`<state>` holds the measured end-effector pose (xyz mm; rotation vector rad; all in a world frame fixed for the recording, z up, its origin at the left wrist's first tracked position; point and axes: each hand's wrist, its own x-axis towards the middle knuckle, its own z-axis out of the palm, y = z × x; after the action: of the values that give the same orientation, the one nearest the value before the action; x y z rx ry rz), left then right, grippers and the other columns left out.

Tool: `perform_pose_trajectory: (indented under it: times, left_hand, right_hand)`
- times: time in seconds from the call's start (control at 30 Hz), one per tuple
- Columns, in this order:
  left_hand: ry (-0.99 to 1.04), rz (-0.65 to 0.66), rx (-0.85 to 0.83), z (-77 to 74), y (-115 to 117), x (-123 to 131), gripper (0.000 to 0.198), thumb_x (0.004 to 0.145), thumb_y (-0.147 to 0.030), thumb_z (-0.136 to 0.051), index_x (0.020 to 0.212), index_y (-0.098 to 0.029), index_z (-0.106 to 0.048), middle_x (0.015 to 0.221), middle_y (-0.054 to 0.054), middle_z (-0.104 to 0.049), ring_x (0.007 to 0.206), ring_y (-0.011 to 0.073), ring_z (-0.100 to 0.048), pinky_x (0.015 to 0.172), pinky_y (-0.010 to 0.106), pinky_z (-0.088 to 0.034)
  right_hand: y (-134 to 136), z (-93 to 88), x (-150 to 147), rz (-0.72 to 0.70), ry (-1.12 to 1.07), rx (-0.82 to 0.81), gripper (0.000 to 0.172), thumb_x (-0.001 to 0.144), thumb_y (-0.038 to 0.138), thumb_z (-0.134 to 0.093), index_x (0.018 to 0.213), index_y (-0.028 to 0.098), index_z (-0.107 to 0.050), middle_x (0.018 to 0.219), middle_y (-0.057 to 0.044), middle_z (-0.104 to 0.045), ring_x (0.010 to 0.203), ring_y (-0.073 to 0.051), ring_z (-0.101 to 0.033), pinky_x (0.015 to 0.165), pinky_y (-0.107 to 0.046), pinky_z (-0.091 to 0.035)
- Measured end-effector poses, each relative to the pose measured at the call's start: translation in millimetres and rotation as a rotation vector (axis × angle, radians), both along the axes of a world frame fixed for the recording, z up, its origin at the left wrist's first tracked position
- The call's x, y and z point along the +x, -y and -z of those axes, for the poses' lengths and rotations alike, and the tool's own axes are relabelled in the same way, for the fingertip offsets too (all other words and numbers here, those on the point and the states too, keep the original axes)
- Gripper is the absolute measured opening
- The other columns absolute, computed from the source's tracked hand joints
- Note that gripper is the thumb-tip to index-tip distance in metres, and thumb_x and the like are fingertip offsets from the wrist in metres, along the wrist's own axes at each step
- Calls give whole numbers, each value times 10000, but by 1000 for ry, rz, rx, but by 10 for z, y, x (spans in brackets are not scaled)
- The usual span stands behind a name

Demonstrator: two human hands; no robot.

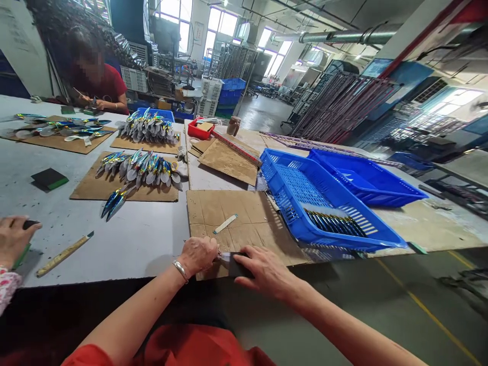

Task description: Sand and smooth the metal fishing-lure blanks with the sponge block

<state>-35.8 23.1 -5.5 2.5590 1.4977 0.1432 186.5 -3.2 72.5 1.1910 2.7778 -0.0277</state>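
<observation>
At the table's front edge, my left hand point(200, 252) is closed around a small shiny piece point(225, 257), mostly hidden by the fingers. My right hand point(265, 268) grips a dark flat pad point(238, 267), its end up against that piece. Both hands are over the near edge of a cardboard sheet point(249, 203). Beyond them on the sheet lies a short pale stick point(225, 223) with bluish ends. To the left, another cardboard point(86, 189) bears a row of shiny blue-and-gold pointed pieces with pale rounded ends point(141, 168).
A blue basket point(278, 185) with dark glossy pieces point(335, 222) stands right, beside a blue tray point(381, 178). A co-worker's hand point(15, 236) is at the left, near a taped stick point(64, 254) and a black-green block point(49, 179). Another person point(110, 86) sits across.
</observation>
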Motion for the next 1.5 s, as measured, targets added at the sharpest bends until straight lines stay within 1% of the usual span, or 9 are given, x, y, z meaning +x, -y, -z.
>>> perform_pose_trajectory:
  times: [0.13,0.23,0.4,0.53,0.67,0.93,1.1,1.33,1.5]
  left_hand:
    - [5,17,61,34,96,-22,376,1046,-356,-366,945,-130,-649,882,142,-680,817,269,-692,680,351,-500]
    - [49,80,193,81,217,-63,328,1035,-391,-430,951,-147,-633,937,116,-662,888,255,-653,741,359,-481]
    - [60,160,312,145,383,-164,163,990,-273,-561,1098,-155,-587,1047,89,-631,978,237,-588,849,367,-448]
    - [20,206,339,172,386,-208,147,1002,-182,-499,1124,-150,-575,1002,68,-621,929,222,-575,833,359,-430]
    - [24,207,352,192,382,-215,208,1012,-171,-468,1197,-144,-558,1021,76,-626,937,222,-575,835,360,-431]
    - [25,182,347,219,400,-212,220,1010,-161,-449,1192,-142,-571,1009,86,-631,924,230,-581,816,376,-446]
    - [21,190,334,217,391,-209,214,999,-156,-476,1186,-139,-578,991,83,-634,909,229,-581,792,370,-445]
    - [64,153,264,181,352,-173,139,1008,-271,-513,1032,-169,-605,970,75,-652,917,234,-613,786,372,-484]
    - [607,-196,-17,-57,300,-276,265,1036,-378,-425,1196,-207,-548,1012,63,-690,884,181,-647,777,316,-515]
  right_hand:
    - [13,6,364,79,-51,101,425,867,397,-826,1195,163,-692,1179,-162,-644,1035,-343,-640,879,-474,-539]
    - [64,161,476,-25,-212,127,526,898,428,-789,1325,166,-627,1300,-178,-596,1140,-345,-602,943,-493,-529]
    - [136,474,464,-150,-330,199,563,892,436,-800,1356,174,-618,1291,-188,-599,1136,-351,-596,949,-514,-525]
    - [53,559,325,-166,-364,166,577,887,467,-811,1346,171,-625,1285,-190,-603,1130,-337,-596,951,-500,-520]
    - [-151,473,166,-219,-390,40,627,808,499,-883,1284,153,-666,1258,-182,-617,1074,-318,-620,930,-469,-526]
    - [-463,-5,48,-260,-184,-297,522,836,475,-865,1257,205,-713,1193,-110,-660,1059,-273,-647,936,-372,-521]
    - [-420,-12,-16,-265,-132,-237,555,829,461,-874,1289,210,-692,1215,-120,-646,1088,-286,-633,949,-388,-510]
    - [-341,-247,654,-26,12,-53,407,855,396,-840,1175,177,-720,1149,-135,-657,1015,-321,-648,902,-443,-537]
    - [-394,66,825,179,-365,160,485,976,401,-639,1385,153,-558,1292,-158,-584,1137,-305,-607,977,-432,-522]
